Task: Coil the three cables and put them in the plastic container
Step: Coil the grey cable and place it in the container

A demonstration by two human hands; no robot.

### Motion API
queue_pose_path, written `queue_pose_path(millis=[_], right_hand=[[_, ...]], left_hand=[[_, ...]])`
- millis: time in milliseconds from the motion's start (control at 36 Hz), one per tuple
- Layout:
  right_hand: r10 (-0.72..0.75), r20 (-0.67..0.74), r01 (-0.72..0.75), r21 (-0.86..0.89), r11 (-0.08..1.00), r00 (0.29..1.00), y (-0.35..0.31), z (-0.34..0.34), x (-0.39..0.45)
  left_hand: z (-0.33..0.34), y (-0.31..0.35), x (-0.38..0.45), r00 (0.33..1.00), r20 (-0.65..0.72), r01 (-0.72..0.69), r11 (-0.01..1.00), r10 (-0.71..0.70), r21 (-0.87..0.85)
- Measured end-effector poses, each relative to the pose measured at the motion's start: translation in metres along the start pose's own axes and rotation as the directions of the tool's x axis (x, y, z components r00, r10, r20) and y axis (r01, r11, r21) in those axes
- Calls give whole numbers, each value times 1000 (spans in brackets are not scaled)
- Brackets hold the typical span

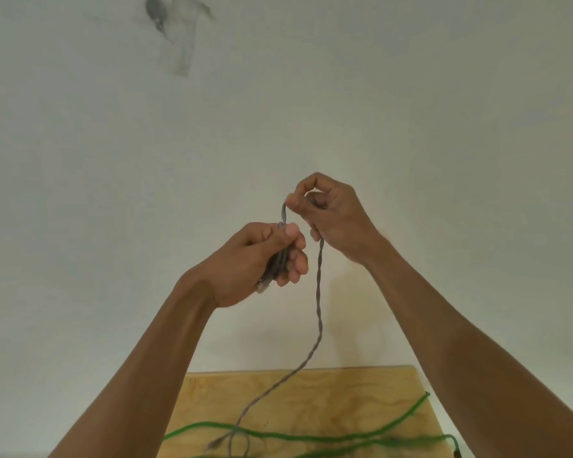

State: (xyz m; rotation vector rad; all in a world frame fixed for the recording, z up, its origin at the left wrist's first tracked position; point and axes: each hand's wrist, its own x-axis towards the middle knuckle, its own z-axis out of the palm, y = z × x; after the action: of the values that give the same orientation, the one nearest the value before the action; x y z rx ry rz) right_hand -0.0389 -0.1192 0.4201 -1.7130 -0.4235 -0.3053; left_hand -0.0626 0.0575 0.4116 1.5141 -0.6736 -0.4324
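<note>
Grey cable [319, 292] hangs mid-frame from both raised hands down to the wooden table [311, 401] at the bottom, where its end lies across a green cable [311, 436]. Left hand [262, 259], at centre with forearm rising from the lower left, has its fingers curled round a bundle of grey loops, thumb pressed on top. Right hand [331, 216], just above and to the right, pinches the cable between thumb and forefinger, other fingers curled.

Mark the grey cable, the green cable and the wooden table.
grey cable [319, 312]: head view, hanging stretch below the hands.
green cable [311, 436]: head view, strand lying across the table.
wooden table [344, 391]: head view, bare top.
</note>
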Motion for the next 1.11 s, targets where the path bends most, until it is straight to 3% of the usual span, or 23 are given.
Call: queue_pose_path(millis=[139, 222, 306, 444, 556, 611, 722, 778, 917, 1000, 1111], right_hand=[[154, 53, -162, 192, 968, 987, 16, 30, -11], [275, 64, -278, 41, 960, 959, 23, 51, -24], [279, 185, -267, -91, 959, 942, 29, 60, -38], [251, 309, -164, -282, 945, 917, 32, 54, -51], [129, 336, 20, -407, 913, 933, 28, 35, -55], [107, 396, 100, -467, 879, 912, 19, 27, -52], [48, 432, 216, -541, 813, 901, -2, 17, -37], [18, 409, 208, -500, 841, 912, -10, 9, -27], [-18, 328, 105, -250, 963, 945, -13, -6, -7], [-9, 272, 43, -120, 992, 962, -5, -6, 1], [49, 227, -96, 198, 976, 973, 20, -2, 3]], left_hand=[[10, 6, 6, 990, -64, -138, 927, 123, -350], [10, 11, 13, 976, -161, -205, 884, 150, -421], [4, 12, 18, 959, -238, -232, 903, 152, -361], [-17, 4, 22, 903, -362, -292, 948, 230, -126], [-35, -6, 20, 893, -373, -177, 958, 253, 226], [-36, -15, 19, 906, -355, -88, 924, 229, 371], [-27, -25, 17, 954, -243, 22, 766, 176, 642], [-19, -27, 12, 973, -195, 12, 819, 123, 574], [2, -27, -1, 971, -238, 54, 955, 18, 291], [7, -24, -6, 986, -161, 34, 999, -28, 37], [8, -18, -8, 999, 32, 13, 968, -5, -250]])
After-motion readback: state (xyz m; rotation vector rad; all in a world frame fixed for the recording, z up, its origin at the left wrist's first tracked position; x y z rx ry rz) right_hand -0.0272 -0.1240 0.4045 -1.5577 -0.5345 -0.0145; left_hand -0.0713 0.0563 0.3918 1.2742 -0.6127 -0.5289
